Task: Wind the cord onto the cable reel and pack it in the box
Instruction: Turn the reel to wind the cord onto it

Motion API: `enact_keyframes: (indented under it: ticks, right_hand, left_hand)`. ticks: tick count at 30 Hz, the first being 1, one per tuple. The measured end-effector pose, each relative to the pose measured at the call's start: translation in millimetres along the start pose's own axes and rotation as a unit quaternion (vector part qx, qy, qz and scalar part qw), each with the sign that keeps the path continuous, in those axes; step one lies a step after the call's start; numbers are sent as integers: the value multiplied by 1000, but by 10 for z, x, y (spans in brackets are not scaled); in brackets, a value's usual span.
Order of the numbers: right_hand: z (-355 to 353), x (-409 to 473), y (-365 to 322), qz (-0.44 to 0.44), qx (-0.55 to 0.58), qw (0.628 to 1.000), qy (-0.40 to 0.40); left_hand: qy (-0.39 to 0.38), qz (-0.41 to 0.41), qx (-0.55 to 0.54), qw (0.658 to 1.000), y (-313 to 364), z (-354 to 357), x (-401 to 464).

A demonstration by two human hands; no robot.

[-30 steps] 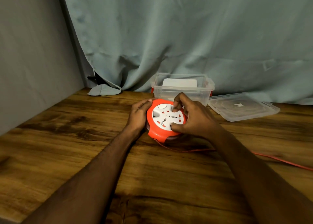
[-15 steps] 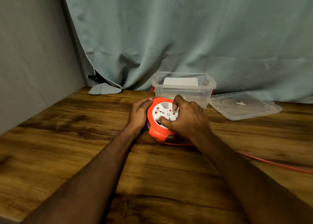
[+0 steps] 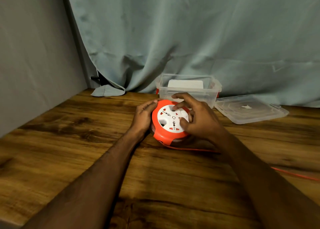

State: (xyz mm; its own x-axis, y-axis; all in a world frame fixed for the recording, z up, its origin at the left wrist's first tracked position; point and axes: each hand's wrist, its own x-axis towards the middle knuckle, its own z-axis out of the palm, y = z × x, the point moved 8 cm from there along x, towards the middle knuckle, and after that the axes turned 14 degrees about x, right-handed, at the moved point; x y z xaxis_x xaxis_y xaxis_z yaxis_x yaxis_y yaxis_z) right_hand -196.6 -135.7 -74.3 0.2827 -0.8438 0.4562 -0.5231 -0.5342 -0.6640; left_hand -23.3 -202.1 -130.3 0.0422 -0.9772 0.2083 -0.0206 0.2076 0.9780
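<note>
A round orange cable reel [image 3: 163, 133] with a white socket face lies flat on the wooden table. My left hand [image 3: 142, 117] clasps its left rim. My right hand [image 3: 197, 119] rests on the white face, thumb and fingertips pressed on it. A thin orange cord [image 3: 292, 174] leaves the reel's front, passes under my right forearm and runs off the right edge. The clear plastic box [image 3: 187, 93] stands open just behind the reel.
The box's clear lid [image 3: 251, 108] lies flat to the right of the box. A grey-green curtain [image 3: 190, 38] hangs along the back, and a grey wall [image 3: 34, 55] closes the left side. A white card shows behind or inside the box.
My right hand has turned the white face round, so the sockets sit at new angles. The cord on the table has shifted and shortened. My left hand stays on the rim.
</note>
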Motion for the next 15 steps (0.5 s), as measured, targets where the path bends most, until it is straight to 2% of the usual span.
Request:
enact_keyframes:
  ticks: [3,9,15]
  right_hand:
    - [29,-17,71,29,-38,998,-38]
    - [-9,4,10,8,-87,995,-54]
    - [-23,57,-81,7,-63,996,-57]
  left_hand:
    - [-3,-3,-7,1000,6,17,-7]
    - [-10,0,2,1000,36,29,-35]
    - [-40,11,25,999,38,70,-56]
